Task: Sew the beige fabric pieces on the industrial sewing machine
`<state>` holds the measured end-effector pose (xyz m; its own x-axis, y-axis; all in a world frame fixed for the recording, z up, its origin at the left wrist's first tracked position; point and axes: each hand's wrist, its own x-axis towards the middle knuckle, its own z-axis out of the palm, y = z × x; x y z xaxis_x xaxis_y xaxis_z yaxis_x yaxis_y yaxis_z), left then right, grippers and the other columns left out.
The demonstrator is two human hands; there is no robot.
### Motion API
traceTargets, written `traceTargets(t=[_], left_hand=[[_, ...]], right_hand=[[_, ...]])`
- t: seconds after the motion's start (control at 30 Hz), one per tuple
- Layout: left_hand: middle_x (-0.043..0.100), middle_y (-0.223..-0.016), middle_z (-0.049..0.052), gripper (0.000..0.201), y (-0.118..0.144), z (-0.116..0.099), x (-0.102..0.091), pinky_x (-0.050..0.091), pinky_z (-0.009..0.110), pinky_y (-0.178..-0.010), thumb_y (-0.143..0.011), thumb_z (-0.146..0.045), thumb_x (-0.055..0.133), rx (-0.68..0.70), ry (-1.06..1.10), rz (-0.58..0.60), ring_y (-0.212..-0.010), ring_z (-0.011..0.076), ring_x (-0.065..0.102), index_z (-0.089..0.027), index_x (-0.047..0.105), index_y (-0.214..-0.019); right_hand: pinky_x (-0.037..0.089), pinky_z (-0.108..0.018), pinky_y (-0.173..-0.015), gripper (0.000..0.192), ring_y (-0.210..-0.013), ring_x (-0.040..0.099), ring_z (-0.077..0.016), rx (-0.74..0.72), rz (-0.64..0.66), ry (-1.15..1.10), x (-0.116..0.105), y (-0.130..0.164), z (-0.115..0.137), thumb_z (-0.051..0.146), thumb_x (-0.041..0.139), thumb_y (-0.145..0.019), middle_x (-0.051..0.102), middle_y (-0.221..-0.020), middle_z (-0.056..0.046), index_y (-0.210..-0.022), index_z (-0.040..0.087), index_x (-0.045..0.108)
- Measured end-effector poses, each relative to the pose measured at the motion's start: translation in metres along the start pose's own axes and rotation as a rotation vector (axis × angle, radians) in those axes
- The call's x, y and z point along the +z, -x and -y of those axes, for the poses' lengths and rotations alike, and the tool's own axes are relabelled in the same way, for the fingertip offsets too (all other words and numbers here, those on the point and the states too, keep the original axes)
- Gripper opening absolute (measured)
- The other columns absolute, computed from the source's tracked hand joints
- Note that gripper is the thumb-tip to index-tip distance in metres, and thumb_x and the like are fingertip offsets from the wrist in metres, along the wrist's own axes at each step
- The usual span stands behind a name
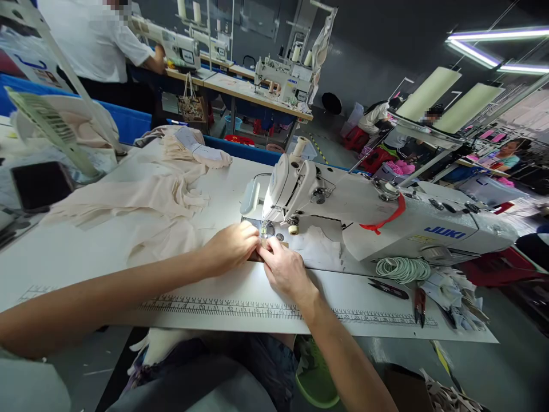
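Both hands meet just in front of the presser foot of a white sewing machine [343,191], under its lit needle area. My left hand [234,245] has its fingers curled together at the left of the needle. From the right, my right hand [283,266] reaches in, thumb and fingers pinched close to the left fingertips. Whatever lies between the fingers is hidden or too small to name. A piece of pale thin fabric [319,247] lies beneath the machine's arm, to the right of the needle. Cream fabric pieces [141,197] are spread left of my left hand.
A printed ruler [257,309] runs along the table's front edge. On the right lie a coil of pale green cord [402,269], dark thread snips [388,288], red-handled snips [420,306] and fabric scraps [454,294]. A phone [42,186] stands far left. A co-worker [94,43] sits beyond.
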<state>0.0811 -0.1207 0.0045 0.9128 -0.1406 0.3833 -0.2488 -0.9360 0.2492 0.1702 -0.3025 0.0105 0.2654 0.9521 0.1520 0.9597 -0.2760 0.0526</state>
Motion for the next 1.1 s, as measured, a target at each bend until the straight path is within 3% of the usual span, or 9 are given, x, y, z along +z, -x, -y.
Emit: traceTargets(t=[0.1,0.3,0.47,0.6,1.1], left_hand=[[0.068,-0.102,0.012,0.024,0.016,-0.006,0.005,0.054,0.038,-0.085,-0.093,-0.01,0.044,0.124,-0.027,0.012,-0.095,0.0237,0.063,-0.015,0.067,-0.098],[0.068,-0.114,0.016,0.033,0.027,-0.005,0.009,0.056,0.041,-0.093,-0.088,-0.01,0.047,0.16,-0.107,0.042,-0.107,0.0277,0.062,-0.01,0.066,-0.115],[0.068,-0.107,0.019,0.027,0.018,-0.002,0.014,0.057,0.041,-0.087,-0.091,-0.013,0.046,0.174,-0.24,0.089,-0.101,0.0297,0.062,-0.005,0.069,-0.102],[0.066,-0.111,0.02,0.026,0.011,0.004,0.02,0.056,0.04,-0.084,-0.093,-0.015,0.045,0.152,-0.261,0.099,-0.1,0.029,0.06,-0.005,0.068,-0.098],[0.067,-0.108,0.019,0.033,-0.001,0.006,0.024,0.056,0.039,-0.081,-0.095,-0.018,0.039,0.131,-0.231,0.089,-0.098,0.027,0.059,-0.006,0.07,-0.1]], right_hand=[[0.045,-0.029,-0.064,0.025,-0.082,0.057,-0.019,0.004,-0.005,-0.017,0.0,0.0,0.0,0.015,0.049,-0.096,0.063,-0.104,-0.009,-0.113,0.019,0.067],[0.045,-0.029,-0.065,0.035,-0.082,0.058,-0.0188,0.004,-0.009,-0.022,0.001,0.001,-0.003,0.013,0.048,-0.094,0.064,-0.105,-0.01,-0.122,0.018,0.067],[0.046,-0.029,-0.064,0.041,-0.072,0.06,-0.0166,0.122,-0.087,-0.016,0.005,0.002,-0.018,0.011,0.045,-0.095,0.068,-0.104,-0.009,-0.129,0.019,0.067],[0.046,-0.028,-0.064,0.043,-0.076,0.065,-0.0178,0.226,-0.125,-0.011,0.009,0.002,-0.029,0.01,0.043,-0.096,0.071,-0.112,-0.009,-0.128,0.02,0.069],[0.046,-0.028,-0.064,0.037,-0.079,0.065,-0.018,0.196,-0.168,-0.092,0.017,0.007,-0.035,0.013,0.042,-0.095,0.071,-0.105,-0.008,-0.116,0.02,0.072]])
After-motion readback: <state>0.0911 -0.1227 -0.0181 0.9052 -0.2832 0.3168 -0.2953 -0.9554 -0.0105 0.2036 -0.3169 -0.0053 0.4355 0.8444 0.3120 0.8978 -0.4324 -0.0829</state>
